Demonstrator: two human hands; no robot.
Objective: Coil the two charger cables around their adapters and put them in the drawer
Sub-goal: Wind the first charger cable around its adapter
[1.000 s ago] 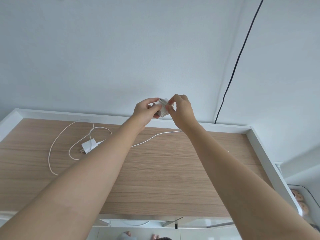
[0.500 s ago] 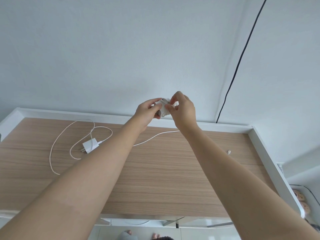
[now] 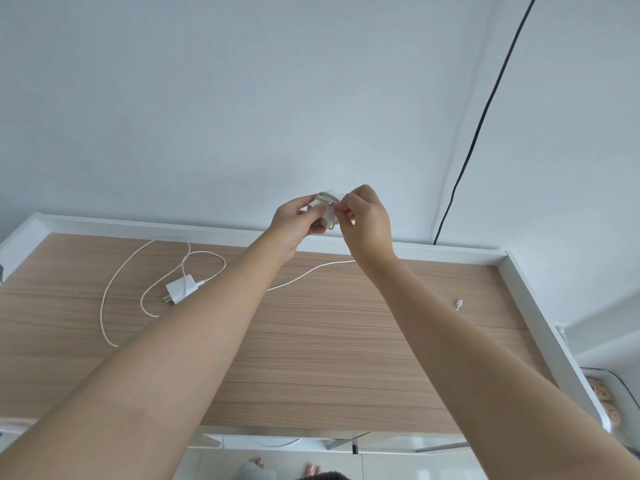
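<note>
My left hand (image 3: 294,220) grips a white adapter (image 3: 323,211) with its cable wound around it, held above the desk's far edge. Touching that bundle, my right hand (image 3: 365,220) pinches the cable's metal-tipped end against it. On the wooden desk (image 3: 311,341) at the left lies a second white adapter (image 3: 180,288), its prongs pointing left. Its white cable (image 3: 117,282) sprawls in loose loops around it. A stretch of white cable (image 3: 311,270) runs on the desk under both forearms. A small connector (image 3: 459,303) rests at the right.
A white raised rim (image 3: 533,306) borders the desk's back and sides. A black cord (image 3: 485,109) hangs down the wall at the right corner. Below the desk's front edge are white parts (image 3: 277,441) and metal rails, partly hidden by my arms.
My right hand has shifted around the bundle and now pinches the cable's tip against it. Both hands have stayed above the desk's far edge. The second charger has not moved.
</note>
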